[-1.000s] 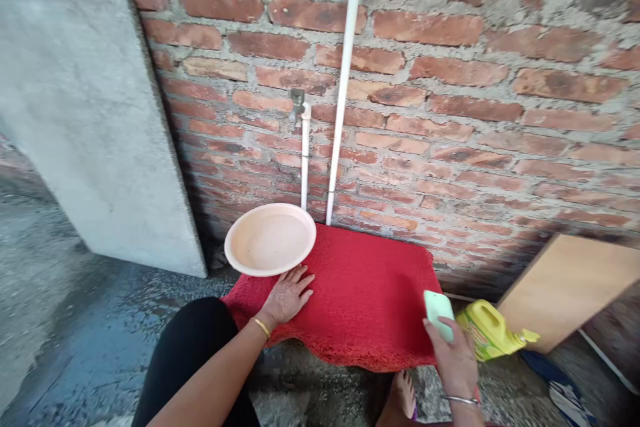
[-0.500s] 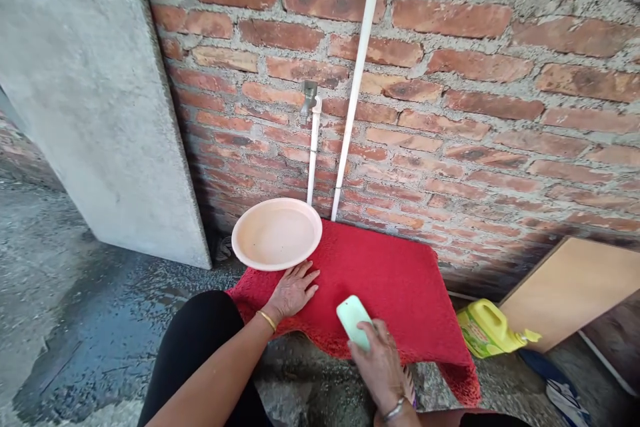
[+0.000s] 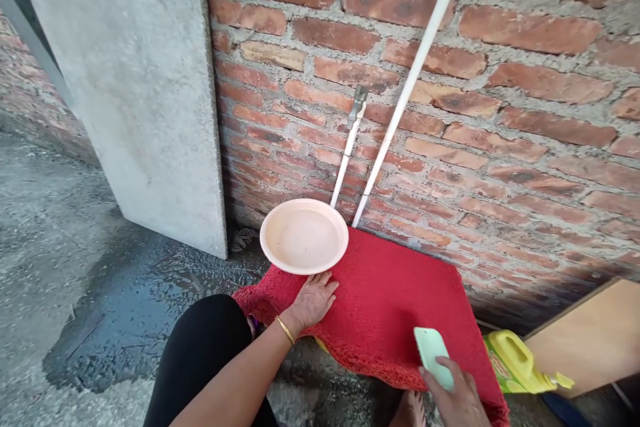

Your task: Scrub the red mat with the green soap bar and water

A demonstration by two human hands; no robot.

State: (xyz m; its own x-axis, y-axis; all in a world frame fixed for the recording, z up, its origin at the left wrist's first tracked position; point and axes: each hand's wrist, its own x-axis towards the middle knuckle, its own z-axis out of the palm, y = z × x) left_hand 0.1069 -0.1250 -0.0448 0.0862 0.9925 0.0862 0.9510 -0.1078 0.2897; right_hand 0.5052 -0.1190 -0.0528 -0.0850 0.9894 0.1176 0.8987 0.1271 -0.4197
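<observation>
A wet-looking red cloth (image 3: 395, 287) lies spread over a low surface, its fringed edge hanging down at the front. My left hand (image 3: 314, 300) rests flat on it with fingers stretched out, their tips just at the near rim of a pale pink basin (image 3: 305, 239). My right hand (image 3: 457, 390) is closed around a mint-green scrubbing brush (image 3: 431, 350) with a small hole at its end. The brush is over the cloth's right front part; its bristle side is hidden, so I cannot tell whether it touches the cloth.
A brick wall (image 3: 525, 113) with white pipes (image 3: 415, 73) and a tap (image 3: 358, 105) stands behind. A grey slab (image 3: 145, 93) leans at the left above wet concrete floor (image 3: 125, 307). To the right are a yellow detergent jug (image 3: 520, 360) and a tan board (image 3: 595, 333).
My right hand has moved with the brush toward the right front of the cloth. My left hand stays flat below the basin. The whole view has shifted and tilted.
</observation>
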